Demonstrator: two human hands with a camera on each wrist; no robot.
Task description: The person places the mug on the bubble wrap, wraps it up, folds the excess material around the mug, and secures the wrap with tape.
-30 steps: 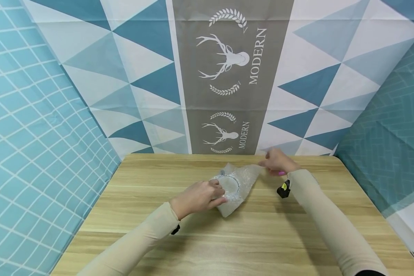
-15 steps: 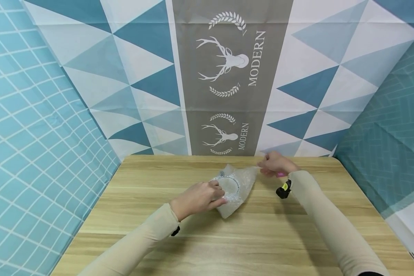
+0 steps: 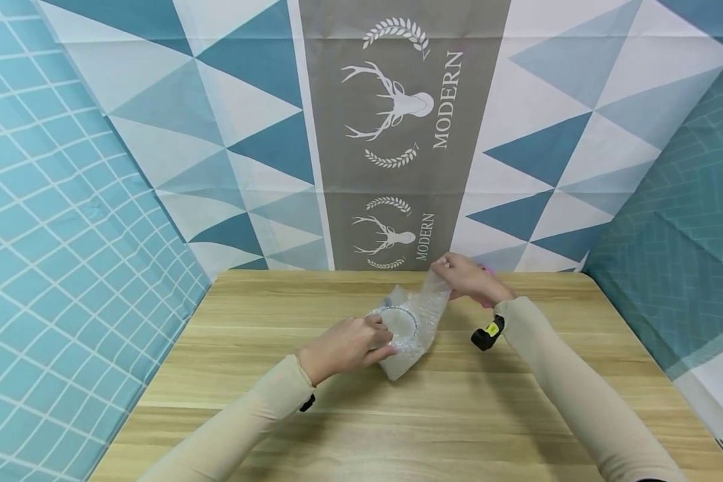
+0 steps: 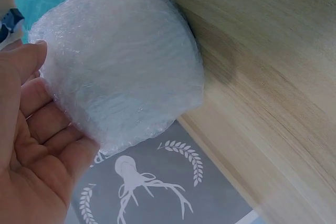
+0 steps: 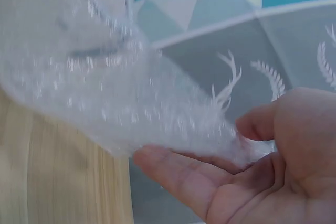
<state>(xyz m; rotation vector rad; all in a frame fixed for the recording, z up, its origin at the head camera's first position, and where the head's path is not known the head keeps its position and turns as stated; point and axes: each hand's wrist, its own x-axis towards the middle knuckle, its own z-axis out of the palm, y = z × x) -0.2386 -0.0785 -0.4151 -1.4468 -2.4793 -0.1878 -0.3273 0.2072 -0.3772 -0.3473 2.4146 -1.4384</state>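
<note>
On the table lies a round item (image 3: 399, 326) with a thin dark rim line, wrapped in clear bubble wrap (image 3: 432, 308); the wrap hides what kind of thing it is. My left hand (image 3: 351, 340) grips its left side, and in the left wrist view the curled fingers and thumb sit at the edge of the bubble wrap (image 4: 126, 61). At the back right, my right hand (image 3: 466, 276) pinches a loose end of the wrap and holds it raised. The right wrist view shows that end of the bubble wrap (image 5: 142, 98) running between thumb and fingers.
The wooden table (image 3: 265, 314) ends at a patterned back cloth (image 3: 391, 181) just behind my right hand. A light blue checked cloth (image 3: 66, 221) hangs at the left, a teal one (image 3: 675, 227) at the right. Black straps with small devices sit at both wrists.
My right hand has moved left and slightly up, and the wrap's loose end now stands raised in its fingers. My left hand stays on the wrapped item.
</note>
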